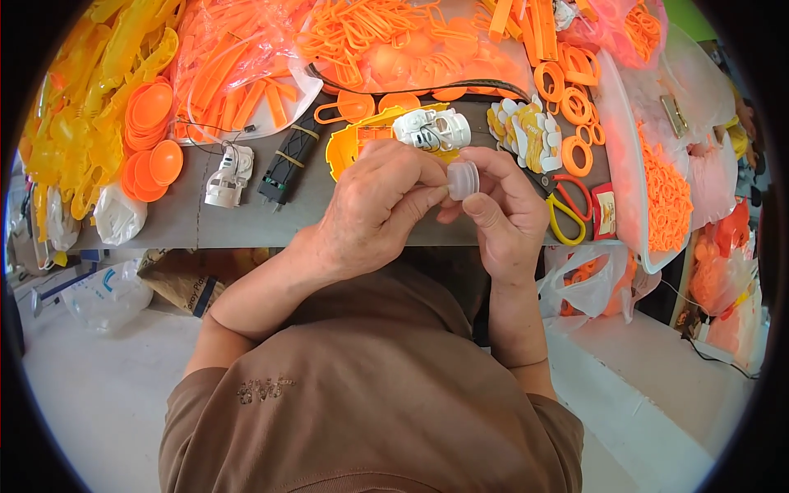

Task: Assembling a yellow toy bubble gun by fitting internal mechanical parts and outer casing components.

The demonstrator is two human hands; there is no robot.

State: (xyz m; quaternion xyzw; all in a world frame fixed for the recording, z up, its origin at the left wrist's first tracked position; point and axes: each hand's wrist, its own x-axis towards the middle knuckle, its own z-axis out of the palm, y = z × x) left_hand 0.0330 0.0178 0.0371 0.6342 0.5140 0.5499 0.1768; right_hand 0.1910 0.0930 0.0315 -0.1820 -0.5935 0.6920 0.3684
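Observation:
My left hand (pixel 374 209) and my right hand (pixel 501 214) meet above the near edge of the grey table (pixel 214 222). Together they pinch a small clear plastic cap (pixel 463 179), left thumb and fingers on its left side, right thumb and forefinger on its right. Just behind the hands lies a white plastic motor unit (pixel 434 129) on a yellow-orange toy shell (pixel 349 148). What the palms hide under the cap cannot be seen.
Another white motor unit (pixel 230 174) and a black battery box (pixel 288 160) lie to the left. Orange discs (pixel 152 135), orange rings (pixel 575 107), yellow-handled scissors (pixel 567 209) and bags of orange and yellow parts (pixel 246 66) crowd the table. A clear bin of orange pieces (pixel 666 197) stands right.

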